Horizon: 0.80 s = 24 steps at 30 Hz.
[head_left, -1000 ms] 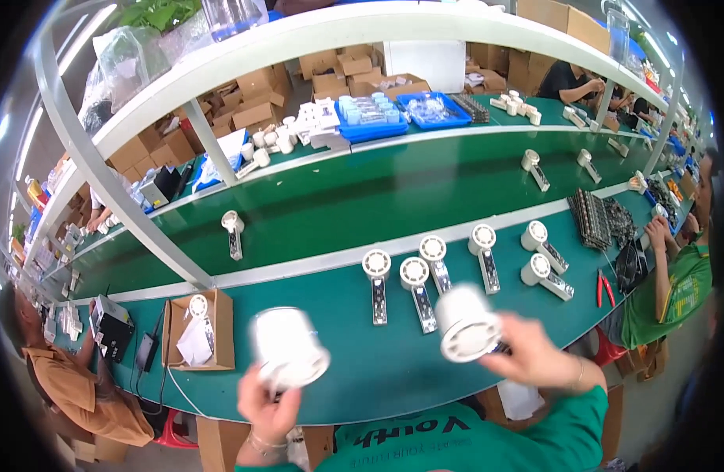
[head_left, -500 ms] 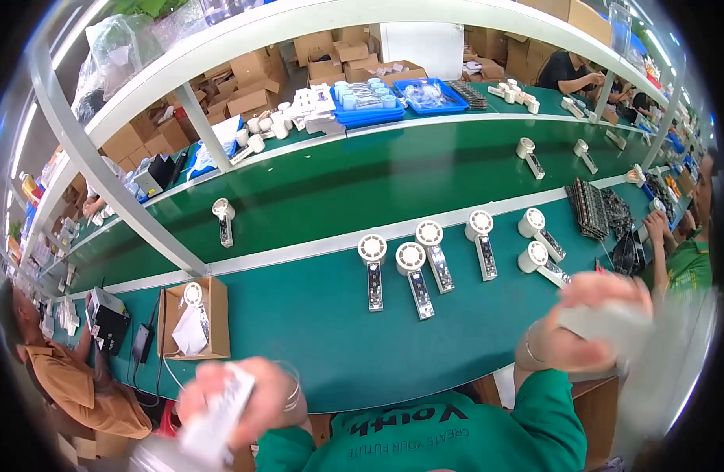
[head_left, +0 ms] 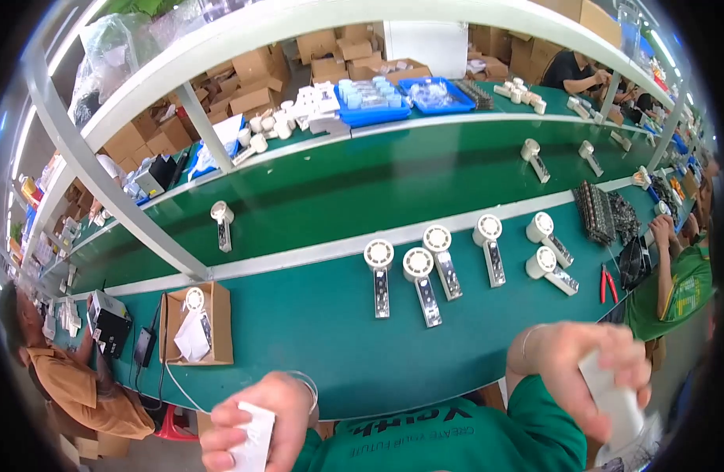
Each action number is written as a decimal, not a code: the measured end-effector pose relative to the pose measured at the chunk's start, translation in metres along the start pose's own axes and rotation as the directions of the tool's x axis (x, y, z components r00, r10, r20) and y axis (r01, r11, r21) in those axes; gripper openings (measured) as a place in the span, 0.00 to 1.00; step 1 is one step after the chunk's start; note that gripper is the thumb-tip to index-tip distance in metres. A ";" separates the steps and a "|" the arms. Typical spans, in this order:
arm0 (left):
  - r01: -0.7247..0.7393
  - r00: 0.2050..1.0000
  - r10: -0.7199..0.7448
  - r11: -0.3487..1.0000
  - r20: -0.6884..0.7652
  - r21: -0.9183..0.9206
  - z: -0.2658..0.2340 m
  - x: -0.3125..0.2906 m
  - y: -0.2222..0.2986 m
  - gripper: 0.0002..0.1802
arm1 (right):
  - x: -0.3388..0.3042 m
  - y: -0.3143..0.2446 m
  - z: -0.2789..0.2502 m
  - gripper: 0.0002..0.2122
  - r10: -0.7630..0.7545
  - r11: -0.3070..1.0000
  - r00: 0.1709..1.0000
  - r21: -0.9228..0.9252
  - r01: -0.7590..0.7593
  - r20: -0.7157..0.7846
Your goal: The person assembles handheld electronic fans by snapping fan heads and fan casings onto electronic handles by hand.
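My left hand is low at the bottom edge, below the green table's front rim, closed on a white plastic piece. My right hand is at the lower right, off the table's edge, gripping another white plastic piece; both are blurred. On the green table in front of me lie several small white handheld fans in a row, round heads away from me, handles toward me.
A cardboard box with a fan and paper sits at the left. Black devices lie further left. A conveyor belt carries single fans. Co-workers sit at the left and right. Red pliers lie at the right.
Both hands, earlier raised over the table edge with round white fan parts, have dropped down and outward below the table's front edge, each still gripping a white piece.
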<state>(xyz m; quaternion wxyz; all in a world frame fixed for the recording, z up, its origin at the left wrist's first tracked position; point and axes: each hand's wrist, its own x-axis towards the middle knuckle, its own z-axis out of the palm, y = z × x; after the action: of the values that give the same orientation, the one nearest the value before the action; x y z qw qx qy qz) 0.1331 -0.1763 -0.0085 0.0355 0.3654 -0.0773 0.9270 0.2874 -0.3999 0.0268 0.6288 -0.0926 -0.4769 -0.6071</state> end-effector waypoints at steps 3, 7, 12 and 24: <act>0.633 0.757 -0.642 0.680 0.116 -0.370 -0.023 -0.024 -0.029 0.15 | -0.054 0.017 0.011 0.16 0.970 0.243 0.243 -0.017 -0.970 -0.013; 0.856 0.287 -0.864 0.425 0.414 0.294 0.026 -0.101 -0.102 0.13 | -0.122 0.124 0.012 0.11 0.955 -0.126 -0.255 -0.578 -0.806 0.148; 0.824 -0.095 -0.947 0.098 0.307 0.558 -0.016 -0.221 -0.204 0.14 | -0.270 0.195 -0.055 0.22 0.931 0.008 -0.355 -0.976 -0.217 0.086; -0.187 0.153 -0.912 0.351 0.380 0.918 -0.028 -0.259 -0.229 0.20 | -0.313 0.198 -0.074 0.15 0.921 0.389 -0.081 -0.887 0.251 0.381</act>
<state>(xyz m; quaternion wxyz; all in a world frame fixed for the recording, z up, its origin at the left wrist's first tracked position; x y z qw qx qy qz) 0.3316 0.0522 -0.1788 0.0870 0.7873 0.4910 0.3626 0.5525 -0.1914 -0.1436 0.1655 -0.8831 -0.3569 -0.2555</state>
